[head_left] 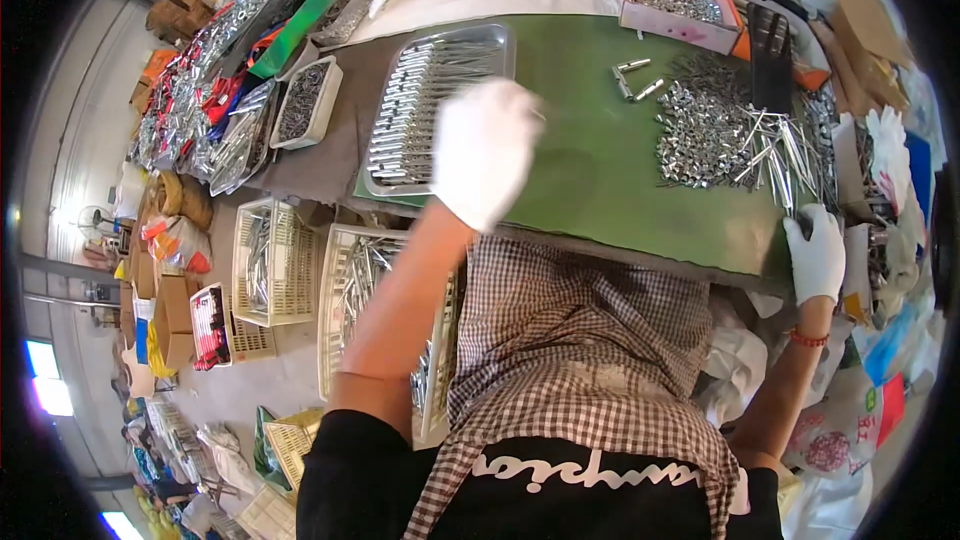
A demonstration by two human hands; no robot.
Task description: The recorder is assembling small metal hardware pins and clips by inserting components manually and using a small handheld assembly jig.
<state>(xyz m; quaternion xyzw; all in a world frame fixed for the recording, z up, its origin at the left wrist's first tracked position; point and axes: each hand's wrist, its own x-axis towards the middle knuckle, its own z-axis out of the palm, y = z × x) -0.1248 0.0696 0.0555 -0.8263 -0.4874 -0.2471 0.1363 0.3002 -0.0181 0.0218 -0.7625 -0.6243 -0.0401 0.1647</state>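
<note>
My left hand [485,152], in a white glove, is over the right edge of a clear shallow tray [508,45]. Motion blurs its fingers, so what they hold, if anything, cannot be made out. Inside the tray lie rows of slim metal rods with thicker shiny cylindrical ends [400,120]. At the front right edge of the green work surface [580,155] is my right hand [818,258], also gloved. Its thumb and forefinger are apart, close to the near ends of several loose thin metal rods [778,162]. Two or three silver cylindrical fittings [636,78] lie on the green surface.
A pile of small metal sleeves [690,135] lies left of the rods. A pink box [675,12] of small parts stands behind. To the left are a white bin [305,105] of dark screws and heaped metal parts [185,105]. Plastic crates [270,260] stand below the table.
</note>
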